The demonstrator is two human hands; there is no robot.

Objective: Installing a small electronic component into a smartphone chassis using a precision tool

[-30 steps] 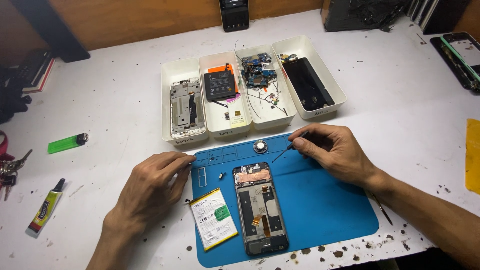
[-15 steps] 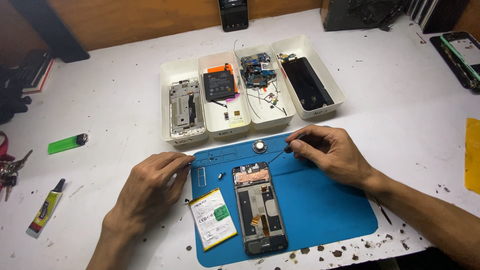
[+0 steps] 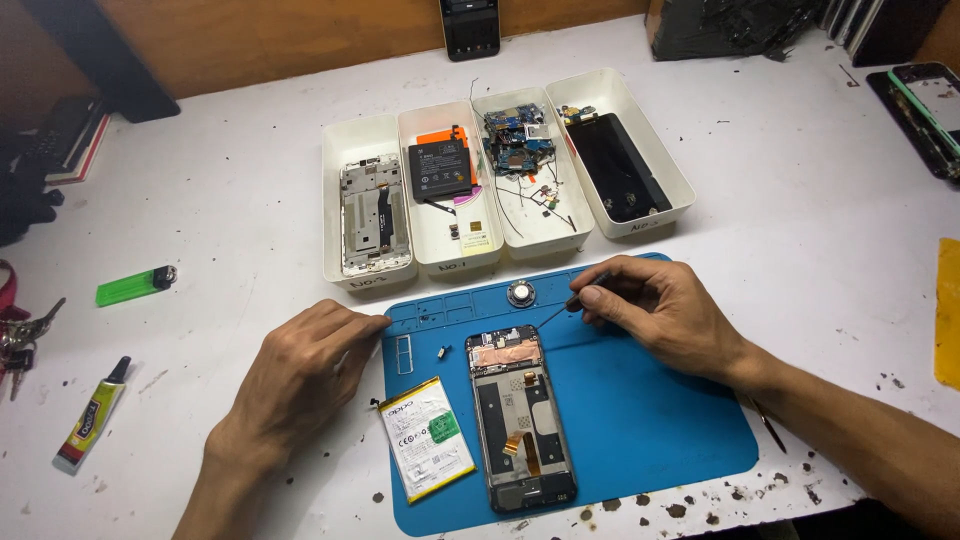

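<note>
A blue mat [image 3: 640,420] lies on the white counter [image 3: 230,210]. On the mat sits an open phone [image 3: 520,420] with its back off. Just beside it, on its left, lies a flat white battery [image 3: 427,437]. The right hand [image 3: 665,315] pinches a thin tool [image 3: 560,308] in curled fingers, and the tip points down near the top of the phone. A small round part [image 3: 520,293] rests on the mat close to the tool. The left hand [image 3: 300,375] lies flat on the counter with loose fingers and holds nothing; its fingertips touch the mat's edge. Behind the mat stand four white trays [image 3: 340,190] with phone parts inside. A green lighter [image 3: 135,286] and a glue tube [image 3: 92,418] lie far to the left.
</note>
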